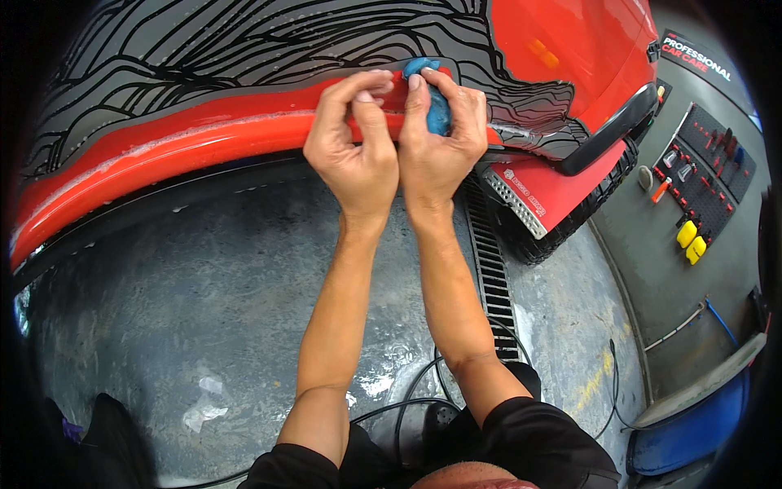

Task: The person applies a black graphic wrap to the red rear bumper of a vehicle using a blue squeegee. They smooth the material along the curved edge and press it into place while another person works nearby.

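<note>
Both my hands are raised against the lower side of a red car [187, 134] whose upper panel is grey with black wavy lines. My right hand [440, 138] is closed around a soft blue lump [437, 110], which pokes out above my fingers and presses on the red sill. My left hand [354, 147] sits right beside it, fingers curled, thumb and forefinger touching the same blue lump. Soapy foam streaks the red sill to the left.
Wet grey concrete floor [204, 293] lies below, with a metal drain grate [493, 269] and black hoses [415, 399]. A car tyre [570, 224] and red mudflap sit to the right. A grey wall holds a tool board [705, 175]; a blue barrel [692, 424] stands at lower right.
</note>
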A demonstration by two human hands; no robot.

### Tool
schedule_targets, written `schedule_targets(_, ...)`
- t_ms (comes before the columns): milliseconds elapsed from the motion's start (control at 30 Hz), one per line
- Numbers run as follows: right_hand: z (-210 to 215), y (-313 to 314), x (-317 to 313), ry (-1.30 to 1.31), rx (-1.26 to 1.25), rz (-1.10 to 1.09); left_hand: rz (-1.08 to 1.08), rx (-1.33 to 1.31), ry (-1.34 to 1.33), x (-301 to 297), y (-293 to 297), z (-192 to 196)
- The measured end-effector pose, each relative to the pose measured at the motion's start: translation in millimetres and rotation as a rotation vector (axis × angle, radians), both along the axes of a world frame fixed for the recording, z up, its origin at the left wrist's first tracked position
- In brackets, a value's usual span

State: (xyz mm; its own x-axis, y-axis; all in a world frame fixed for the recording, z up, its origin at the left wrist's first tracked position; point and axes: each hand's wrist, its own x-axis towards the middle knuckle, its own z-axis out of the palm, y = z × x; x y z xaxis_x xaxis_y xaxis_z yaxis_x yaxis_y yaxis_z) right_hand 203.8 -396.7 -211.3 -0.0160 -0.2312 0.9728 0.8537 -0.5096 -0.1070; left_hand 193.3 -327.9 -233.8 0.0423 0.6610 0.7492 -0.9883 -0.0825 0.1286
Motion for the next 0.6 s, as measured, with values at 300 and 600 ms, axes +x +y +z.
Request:
schedule_targets(300, 7, -17, -1, 0.043, 0.012, 0.019, -0.084, -0.099, -0.023, -7, 8, 7)
schedule_targets(600, 4, -5, -3, -0.039, 0.002, -0.05, -0.031, -0.092, -0.02, -10, 9, 11)
